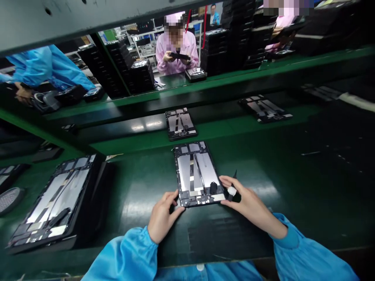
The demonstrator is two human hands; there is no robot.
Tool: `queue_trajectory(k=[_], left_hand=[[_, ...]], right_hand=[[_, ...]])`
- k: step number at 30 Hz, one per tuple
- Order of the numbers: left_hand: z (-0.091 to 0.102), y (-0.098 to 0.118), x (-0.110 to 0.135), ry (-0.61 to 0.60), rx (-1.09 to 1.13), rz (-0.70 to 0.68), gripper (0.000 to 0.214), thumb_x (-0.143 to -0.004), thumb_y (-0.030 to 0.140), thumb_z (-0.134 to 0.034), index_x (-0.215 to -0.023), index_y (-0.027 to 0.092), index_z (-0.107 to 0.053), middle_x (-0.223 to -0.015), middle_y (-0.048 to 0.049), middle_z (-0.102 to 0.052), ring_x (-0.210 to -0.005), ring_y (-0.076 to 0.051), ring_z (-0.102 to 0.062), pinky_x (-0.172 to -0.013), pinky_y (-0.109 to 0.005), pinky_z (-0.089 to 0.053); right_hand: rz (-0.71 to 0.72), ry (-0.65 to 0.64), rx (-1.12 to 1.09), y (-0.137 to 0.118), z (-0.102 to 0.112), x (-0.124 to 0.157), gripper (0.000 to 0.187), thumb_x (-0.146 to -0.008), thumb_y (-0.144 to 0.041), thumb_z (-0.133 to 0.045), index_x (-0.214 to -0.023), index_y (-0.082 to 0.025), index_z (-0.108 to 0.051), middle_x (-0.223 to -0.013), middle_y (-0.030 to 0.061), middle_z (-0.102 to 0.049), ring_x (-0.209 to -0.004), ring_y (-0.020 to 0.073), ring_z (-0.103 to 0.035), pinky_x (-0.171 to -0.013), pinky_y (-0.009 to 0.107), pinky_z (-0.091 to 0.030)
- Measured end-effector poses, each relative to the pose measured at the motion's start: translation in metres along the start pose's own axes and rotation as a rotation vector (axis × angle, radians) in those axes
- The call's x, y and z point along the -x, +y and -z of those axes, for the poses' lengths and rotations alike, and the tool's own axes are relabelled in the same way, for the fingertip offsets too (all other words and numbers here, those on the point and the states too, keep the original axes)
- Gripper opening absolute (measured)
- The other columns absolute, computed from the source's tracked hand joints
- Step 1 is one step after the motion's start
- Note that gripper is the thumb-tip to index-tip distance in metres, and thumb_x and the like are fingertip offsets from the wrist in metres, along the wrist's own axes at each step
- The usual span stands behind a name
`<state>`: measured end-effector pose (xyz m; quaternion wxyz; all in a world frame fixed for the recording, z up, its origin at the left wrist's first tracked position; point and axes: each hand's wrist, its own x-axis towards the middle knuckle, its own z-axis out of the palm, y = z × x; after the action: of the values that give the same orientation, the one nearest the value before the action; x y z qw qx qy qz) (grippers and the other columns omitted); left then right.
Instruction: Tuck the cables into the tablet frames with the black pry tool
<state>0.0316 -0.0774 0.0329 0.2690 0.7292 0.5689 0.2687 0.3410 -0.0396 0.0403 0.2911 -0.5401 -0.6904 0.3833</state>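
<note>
An opened tablet (187, 168), its silver battery area and dark flex cables exposed, lies on the green bench in front of me. My left hand (161, 214) holds its lower left corner, thumb at the bottom edge and fingers along the side. At the lower right corner, the thumb and forefinger of my right hand (249, 203) touch the edge. A small white piece (232, 191) shows inside the curl of my right hand, beside a dark pointed thing whose kind I cannot make out.
To my left stands a stack of similar open tablets (58, 195), near a round grey object (10, 199). Further back, one open tablet (181, 123) and another tablet (263, 108) lie past mine. Behind a green rail (234, 82), a person in pink (175, 43) handles a dark device.
</note>
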Motion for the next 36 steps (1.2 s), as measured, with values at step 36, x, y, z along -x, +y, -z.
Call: queue_trajectory(k=[36], left_hand=[[-0.001, 0.033, -0.015, -0.033, 0.253, 0.044, 0.017, -0.085, 0.031, -0.068, -0.1, 0.023, -0.07, -0.082, -0.0029, -0.063, -0.062, -0.013, -0.053, -0.058, -0.024, -0.046]], right_hand=[[0.274, -0.127, -0.086, -0.059, -0.058, -0.021, 0.029, -0.087, -0.01, -0.058, -0.112, -0.024, -0.063, -0.086, 0.002, -0.073, -0.086, 0.022, -0.069, -0.079, 0.034, -0.054]])
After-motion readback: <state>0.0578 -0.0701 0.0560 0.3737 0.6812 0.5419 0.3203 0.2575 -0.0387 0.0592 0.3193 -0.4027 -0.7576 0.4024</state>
